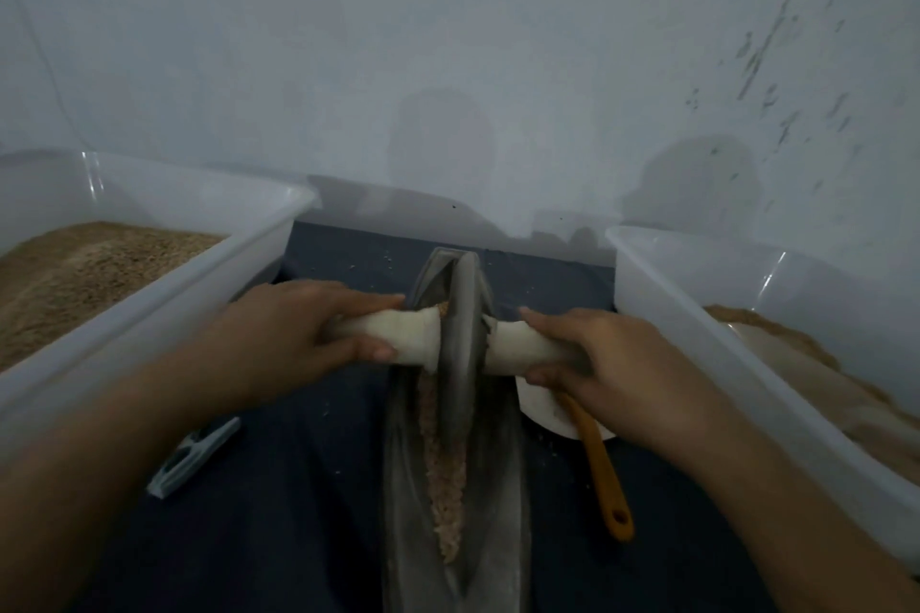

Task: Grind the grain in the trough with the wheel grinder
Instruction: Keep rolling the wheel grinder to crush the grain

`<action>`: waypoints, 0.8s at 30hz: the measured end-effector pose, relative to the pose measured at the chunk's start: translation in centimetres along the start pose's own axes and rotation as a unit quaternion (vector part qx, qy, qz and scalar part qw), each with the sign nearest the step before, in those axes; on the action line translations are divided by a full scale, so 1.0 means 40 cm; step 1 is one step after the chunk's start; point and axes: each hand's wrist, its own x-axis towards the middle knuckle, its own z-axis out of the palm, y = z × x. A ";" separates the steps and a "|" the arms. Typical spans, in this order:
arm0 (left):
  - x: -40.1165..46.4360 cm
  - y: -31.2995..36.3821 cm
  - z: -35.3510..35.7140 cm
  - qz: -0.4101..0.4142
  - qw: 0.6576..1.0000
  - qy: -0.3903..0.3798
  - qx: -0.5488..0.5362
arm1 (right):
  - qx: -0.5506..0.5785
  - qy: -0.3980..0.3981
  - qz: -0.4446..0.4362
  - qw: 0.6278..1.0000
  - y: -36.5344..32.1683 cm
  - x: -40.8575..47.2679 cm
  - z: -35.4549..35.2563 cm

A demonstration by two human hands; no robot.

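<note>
Two hands on the grinder, grain only part-ground.

Left hand (303,329) and right hand (605,353) each curl round an end of the pale handle (413,334), with the wheel (460,343) standing upright in the trough (498,488) at the tabletop's middle. Coarse grain (443,478) lies along the groove, so I judge more passes are needed. Tubs (164,304) of grain flank both edges; an orange spatula (605,478) on a plate (542,406) lies just right of the trough, and a clip (194,455) lies to its left.
</note>
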 end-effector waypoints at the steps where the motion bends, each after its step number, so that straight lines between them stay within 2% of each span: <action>1: 0.005 -0.003 0.018 0.009 0.997 0.048 0.063 | -0.021 0.030 -0.003 0.999 0.002 0.009 0.016; 3: 0.010 -0.002 0.039 0.021 0.985 0.118 0.124 | -0.032 0.066 -0.007 0.997 0.006 0.020 0.035; 6: 0.010 -0.005 0.028 0.050 0.989 0.110 0.082 | -0.031 0.051 -0.019 0.998 0.009 0.019 0.029; 10: -0.010 -0.004 -0.022 0.011 0.998 -0.019 -0.050 | -0.023 -0.024 -0.053 0.998 0.007 -0.006 -0.024; 13: -0.026 0.003 -0.060 0.037 0.980 -0.141 -0.138 | 0.063 -0.103 -0.066 0.990 -0.001 -0.030 -0.074; 15: -0.030 0.010 -0.076 0.057 0.967 -0.181 -0.172 | 0.116 -0.154 -0.051 0.980 -0.002 -0.041 -0.094; 17: -0.028 0.013 -0.073 0.053 0.971 -0.167 -0.161 | 0.119 -0.161 -0.038 0.979 -0.002 -0.044 -0.090; 20: -0.014 0.011 -0.042 0.005 0.990 -0.101 -0.102 | 0.078 -0.083 -0.012 0.993 0.001 -0.023 -0.046; 22: -0.003 0.005 -0.010 -0.014 0.999 -0.029 -0.032 | 0.019 -0.015 0.000 1.000 0.003 -0.001 -0.005; 24: 0.008 -0.007 0.028 0.007 0.995 0.066 0.074 | -0.039 0.054 -0.006 0.998 0.003 0.018 0.029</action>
